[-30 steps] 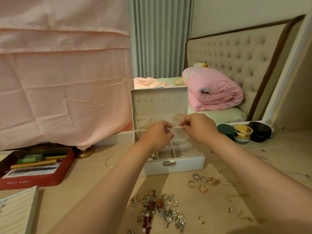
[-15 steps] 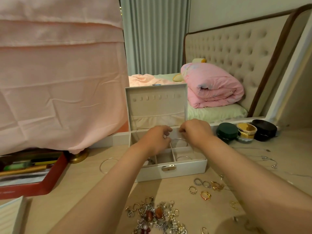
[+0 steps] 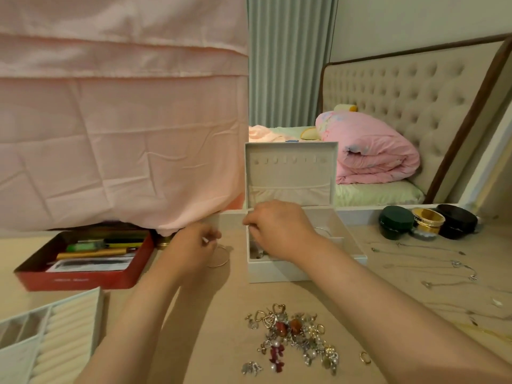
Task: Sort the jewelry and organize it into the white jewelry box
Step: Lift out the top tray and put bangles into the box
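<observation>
White jewelry box (image 3: 266,273) mid-table, lid propped upright for access. Unsorted jewelry heap (image 3: 293,336) just in front. Right hand (image 3: 279,231) curled over left compartment, grip unclear. Left hand (image 3: 194,242) pinching thin bangle (image 3: 221,260) beside box, likely next in.

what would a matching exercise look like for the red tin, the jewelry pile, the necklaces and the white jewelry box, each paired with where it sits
Things:
1. red tin
2. jewelry pile
3. necklaces
4. white jewelry box

Places:
a. spread out on the right
b. centre, lid standing open
c. far left
d. in the middle, nearest the camera

Pairs: 1-c, 2-d, 3-a, 4-b
</observation>
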Action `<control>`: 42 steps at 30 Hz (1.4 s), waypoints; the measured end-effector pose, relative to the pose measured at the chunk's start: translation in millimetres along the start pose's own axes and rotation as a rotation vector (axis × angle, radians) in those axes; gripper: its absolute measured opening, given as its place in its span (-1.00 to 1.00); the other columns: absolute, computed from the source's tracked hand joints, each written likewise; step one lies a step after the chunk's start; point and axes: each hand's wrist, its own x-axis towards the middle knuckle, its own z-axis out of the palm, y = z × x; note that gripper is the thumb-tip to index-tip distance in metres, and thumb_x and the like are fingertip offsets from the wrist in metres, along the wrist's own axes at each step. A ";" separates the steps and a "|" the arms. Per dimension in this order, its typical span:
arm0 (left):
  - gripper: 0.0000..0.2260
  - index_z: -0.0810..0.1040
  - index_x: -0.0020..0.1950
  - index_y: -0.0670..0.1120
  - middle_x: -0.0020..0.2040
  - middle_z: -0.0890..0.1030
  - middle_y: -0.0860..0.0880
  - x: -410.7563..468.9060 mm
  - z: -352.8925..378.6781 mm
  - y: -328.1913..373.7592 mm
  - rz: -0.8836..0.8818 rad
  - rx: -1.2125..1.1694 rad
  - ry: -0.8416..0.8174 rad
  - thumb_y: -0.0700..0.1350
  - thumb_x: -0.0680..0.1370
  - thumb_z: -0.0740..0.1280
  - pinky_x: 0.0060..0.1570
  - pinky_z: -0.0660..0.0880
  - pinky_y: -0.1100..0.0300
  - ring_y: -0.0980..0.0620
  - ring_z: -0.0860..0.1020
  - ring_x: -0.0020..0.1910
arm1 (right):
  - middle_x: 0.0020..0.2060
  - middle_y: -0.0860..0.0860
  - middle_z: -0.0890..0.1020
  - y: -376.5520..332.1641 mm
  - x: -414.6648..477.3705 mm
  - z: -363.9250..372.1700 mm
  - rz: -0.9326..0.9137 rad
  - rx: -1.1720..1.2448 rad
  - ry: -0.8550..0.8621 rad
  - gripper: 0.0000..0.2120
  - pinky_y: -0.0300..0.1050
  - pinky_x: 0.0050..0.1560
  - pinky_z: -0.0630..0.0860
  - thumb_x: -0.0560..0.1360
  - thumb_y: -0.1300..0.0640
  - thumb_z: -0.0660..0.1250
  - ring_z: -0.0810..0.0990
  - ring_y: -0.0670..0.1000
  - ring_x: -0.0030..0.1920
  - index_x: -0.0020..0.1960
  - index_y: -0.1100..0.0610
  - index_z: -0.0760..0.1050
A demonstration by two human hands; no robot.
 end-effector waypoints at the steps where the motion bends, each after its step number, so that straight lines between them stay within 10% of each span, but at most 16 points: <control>1: -0.83 0.63 0.16 0.00 0.13 0.62 0.07 -5.9 0.1 -13.4 -0.038 0.035 -0.030 -0.11 0.60 0.34 0.04 0.43 0.20 0.10 0.54 0.00 | -0.02 -0.01 0.66 -13.1 4.4 3.0 -0.052 -0.063 -0.014 -0.75 -0.04 -0.12 0.38 0.62 0.09 0.21 0.55 0.10 0.06 0.10 -0.04 0.67; 11: -0.79 0.60 0.19 0.20 0.24 0.54 0.11 -19.2 8.6 -58.8 -0.008 0.154 -0.134 0.03 0.59 0.27 0.27 0.47 -0.03 0.03 0.47 0.25 | -0.08 -0.02 0.65 -82.7 41.1 43.9 -0.162 -0.369 -0.336 -0.90 0.05 0.22 0.30 0.57 0.15 0.31 0.58 0.08 0.09 -0.07 -0.01 0.56; 17: -0.73 0.58 0.28 0.16 0.28 0.51 0.09 -18.6 8.3 -63.5 -0.020 0.081 -0.142 0.01 0.59 0.29 0.28 0.47 -0.03 0.01 0.44 0.30 | -0.41 -0.07 0.33 -87.3 48.9 48.3 -0.270 -0.399 -0.370 -0.66 0.03 0.13 0.33 0.54 0.16 0.31 0.51 0.06 -0.18 -0.33 0.02 0.24; 23: -0.87 0.66 0.11 0.06 0.12 0.60 0.11 -20.8 -1.7 -59.2 0.009 -0.155 -0.022 -0.04 0.59 0.36 0.18 0.50 0.11 0.14 0.55 0.10 | -0.12 0.03 0.64 -73.2 44.9 38.2 -0.061 0.094 -0.257 -0.94 -0.04 -0.05 0.45 0.55 0.08 0.27 0.57 0.11 -0.09 -0.04 0.02 0.51; 31: -0.89 0.63 0.07 -0.11 -0.23 0.61 -0.11 -20.4 -16.6 -5.2 0.026 -0.691 0.056 -0.23 0.55 0.42 -0.26 0.57 0.17 0.02 0.64 -0.32 | -0.28 -0.08 0.62 -34.4 7.5 18.0 0.334 0.783 0.071 -0.83 -0.28 -0.33 0.51 0.49 0.21 0.35 0.62 -0.07 -0.30 -0.10 -0.05 0.60; 42: -0.85 0.65 -0.05 0.06 -0.23 0.66 -0.03 -2.5 39.7 97.2 0.137 -0.594 -0.007 -0.20 0.54 0.39 -0.23 0.58 0.08 -0.03 0.67 -0.24 | -0.27 -0.19 0.63 71.3 -58.0 -15.5 0.424 0.719 0.203 -0.83 -0.48 -0.22 0.42 0.51 0.24 0.43 0.54 -0.30 -0.28 -0.03 0.00 0.71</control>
